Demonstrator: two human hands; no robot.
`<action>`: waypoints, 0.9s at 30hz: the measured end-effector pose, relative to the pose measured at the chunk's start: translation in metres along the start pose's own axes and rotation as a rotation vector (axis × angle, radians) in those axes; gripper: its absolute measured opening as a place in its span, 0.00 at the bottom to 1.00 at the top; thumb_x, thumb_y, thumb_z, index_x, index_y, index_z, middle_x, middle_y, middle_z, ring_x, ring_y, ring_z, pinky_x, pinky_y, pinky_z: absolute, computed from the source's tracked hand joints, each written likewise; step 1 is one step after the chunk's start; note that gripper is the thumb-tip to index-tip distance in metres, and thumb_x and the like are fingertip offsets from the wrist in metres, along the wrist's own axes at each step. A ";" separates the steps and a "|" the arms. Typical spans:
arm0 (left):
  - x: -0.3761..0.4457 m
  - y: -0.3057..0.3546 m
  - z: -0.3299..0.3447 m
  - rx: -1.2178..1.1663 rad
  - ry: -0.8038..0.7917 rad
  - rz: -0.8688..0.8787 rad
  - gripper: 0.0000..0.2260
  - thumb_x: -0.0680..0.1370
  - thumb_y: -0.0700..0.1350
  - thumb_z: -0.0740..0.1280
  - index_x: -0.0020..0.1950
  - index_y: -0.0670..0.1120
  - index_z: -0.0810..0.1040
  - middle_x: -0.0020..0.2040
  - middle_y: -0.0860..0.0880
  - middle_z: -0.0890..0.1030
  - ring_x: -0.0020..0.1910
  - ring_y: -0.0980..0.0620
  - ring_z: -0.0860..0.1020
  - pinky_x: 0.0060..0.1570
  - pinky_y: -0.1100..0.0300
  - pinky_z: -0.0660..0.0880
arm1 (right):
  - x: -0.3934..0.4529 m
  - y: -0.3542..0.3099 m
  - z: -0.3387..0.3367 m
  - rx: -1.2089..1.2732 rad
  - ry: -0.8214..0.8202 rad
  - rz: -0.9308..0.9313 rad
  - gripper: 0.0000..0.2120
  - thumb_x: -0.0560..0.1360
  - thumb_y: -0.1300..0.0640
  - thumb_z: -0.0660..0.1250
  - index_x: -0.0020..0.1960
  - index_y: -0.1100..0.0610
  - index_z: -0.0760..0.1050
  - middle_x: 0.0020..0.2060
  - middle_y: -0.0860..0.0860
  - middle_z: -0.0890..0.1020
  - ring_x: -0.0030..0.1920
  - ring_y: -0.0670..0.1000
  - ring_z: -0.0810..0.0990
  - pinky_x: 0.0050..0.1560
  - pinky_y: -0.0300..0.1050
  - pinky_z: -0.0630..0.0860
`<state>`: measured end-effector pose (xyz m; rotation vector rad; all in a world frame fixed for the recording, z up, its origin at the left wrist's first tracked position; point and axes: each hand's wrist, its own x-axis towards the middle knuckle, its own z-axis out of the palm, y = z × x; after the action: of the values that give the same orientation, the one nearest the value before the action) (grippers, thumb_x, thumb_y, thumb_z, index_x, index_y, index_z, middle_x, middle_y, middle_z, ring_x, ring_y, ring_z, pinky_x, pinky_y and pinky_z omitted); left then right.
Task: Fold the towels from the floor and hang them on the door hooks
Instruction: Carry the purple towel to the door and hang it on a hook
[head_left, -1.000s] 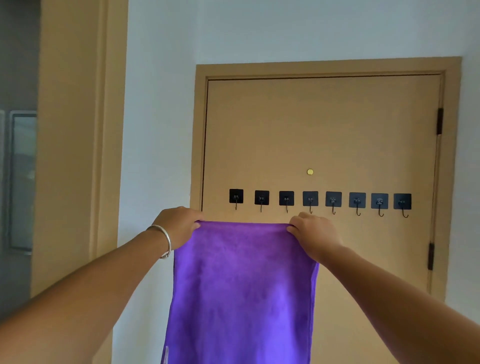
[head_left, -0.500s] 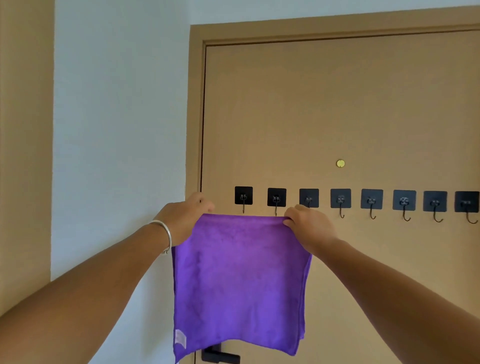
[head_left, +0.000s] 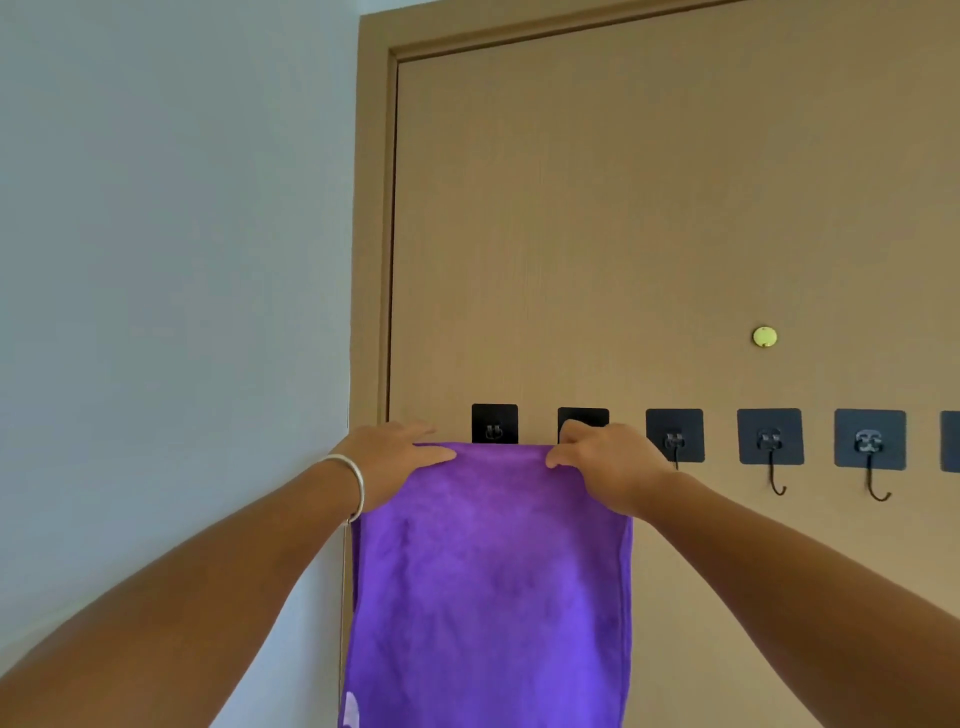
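Closer now than half a second ago: my left hand (head_left: 395, 457) and right hand (head_left: 602, 467) pinch the purple towel (head_left: 491, 582) by its top corners, its edge raised against the two leftmost door hooks (head_left: 494, 425). Soft, light cloth; corner grips keep it flat.

Both hands (head_left: 400, 462) pinch purple towel (head_left: 491, 582) against door hooks (head_left: 494, 425).

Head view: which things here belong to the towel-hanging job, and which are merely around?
In the job:
purple towel
left hand, gripping its top edge
right hand, gripping its top edge
door hooks
door

Merely around:
peephole
wall
bracelet
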<state>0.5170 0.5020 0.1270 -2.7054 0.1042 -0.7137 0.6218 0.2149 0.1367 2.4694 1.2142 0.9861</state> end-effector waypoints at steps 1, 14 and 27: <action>0.005 -0.002 0.004 -0.005 -0.007 -0.017 0.24 0.81 0.49 0.53 0.77 0.61 0.55 0.78 0.50 0.56 0.74 0.46 0.61 0.67 0.57 0.62 | 0.007 0.001 0.002 0.008 0.007 0.009 0.24 0.77 0.65 0.57 0.68 0.45 0.71 0.59 0.49 0.71 0.47 0.56 0.77 0.40 0.46 0.69; 0.044 -0.015 0.056 -0.023 0.019 -0.058 0.31 0.79 0.50 0.59 0.76 0.64 0.46 0.75 0.47 0.56 0.65 0.44 0.69 0.53 0.60 0.69 | 0.051 -0.034 0.021 0.008 -0.073 0.304 0.14 0.77 0.64 0.57 0.59 0.56 0.74 0.54 0.54 0.76 0.49 0.56 0.79 0.44 0.48 0.74; 0.013 0.021 0.111 -0.026 -0.036 0.096 0.14 0.78 0.60 0.60 0.63 0.65 0.64 0.55 0.51 0.75 0.42 0.51 0.75 0.37 0.62 0.68 | 0.039 -0.077 0.073 -0.109 -0.159 0.256 0.09 0.80 0.61 0.59 0.59 0.58 0.73 0.50 0.54 0.77 0.46 0.56 0.80 0.39 0.47 0.70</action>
<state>0.5829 0.5146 0.0352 -2.7155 0.2346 -0.6390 0.6384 0.3004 0.0649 2.6024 0.7894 0.8675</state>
